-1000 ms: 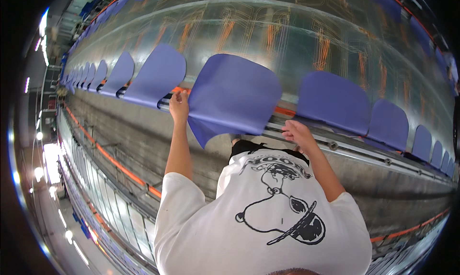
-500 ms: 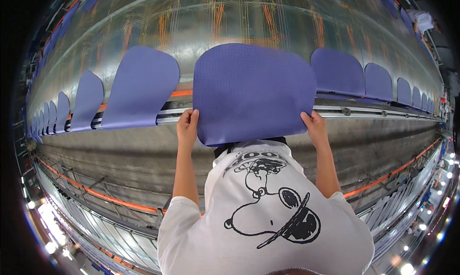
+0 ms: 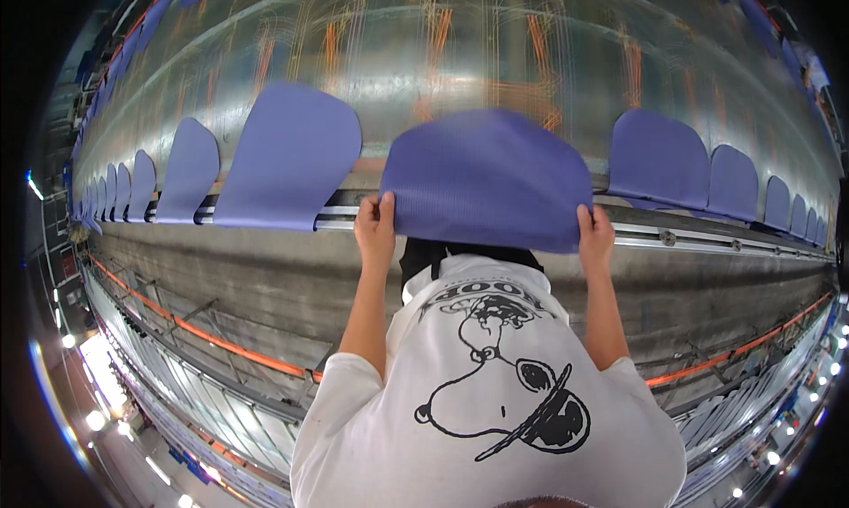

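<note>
A purple sheet (image 3: 491, 176) with a fine textured surface and a rounded far edge spans the space between my hands. My left hand (image 3: 376, 227) pinches its near left corner, thumb on top. At the near right corner my right hand (image 3: 597, 232) grips the sheet the same way. The sheet's near edge hangs in front of my waist, and its far part lies over a metal rail (image 3: 654, 236), hiding the rail's middle. The fingers under the sheet are hidden.
More purple sheets hang in a row along the rail, the nearest a left sheet (image 3: 283, 159) and a right sheet (image 3: 659, 154). Beyond lies a shiny greenish surface (image 3: 380, 75) with orange streaks. An orange bar (image 3: 212, 336) and racks run behind me.
The sheet's far edge has dropped nearer to me and looks more bent. Its near edge sits slightly higher. My hands keep their grip and are a little closer together; the whole view has shifted.
</note>
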Demonstrator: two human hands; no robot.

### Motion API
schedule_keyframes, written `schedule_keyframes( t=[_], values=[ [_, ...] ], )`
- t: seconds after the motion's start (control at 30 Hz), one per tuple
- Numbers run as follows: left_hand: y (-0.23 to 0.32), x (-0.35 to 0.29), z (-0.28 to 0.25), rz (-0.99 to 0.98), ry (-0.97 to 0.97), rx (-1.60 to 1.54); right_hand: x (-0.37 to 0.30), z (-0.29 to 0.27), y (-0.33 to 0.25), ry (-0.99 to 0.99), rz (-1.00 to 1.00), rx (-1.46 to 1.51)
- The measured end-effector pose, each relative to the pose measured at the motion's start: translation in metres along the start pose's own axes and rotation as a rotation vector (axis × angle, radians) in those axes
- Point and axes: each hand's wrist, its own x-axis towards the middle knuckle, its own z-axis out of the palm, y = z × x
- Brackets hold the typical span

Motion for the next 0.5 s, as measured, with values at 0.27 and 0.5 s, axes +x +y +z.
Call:
schedule_keyframes(
  t=[0.27, 0.5],
  values=[
    [0.016, 0.057, 0.030, -0.061, -0.033, 0.005, 0.058, 0.018, 0.008, 0.038, 0.018, 0.056],
    [-0.032, 0.098, 0.060, -0.209, -0.103, 0.240, 0.090, 0.054, 0.039, -0.002, 0.192, 0.049]
  ],
)
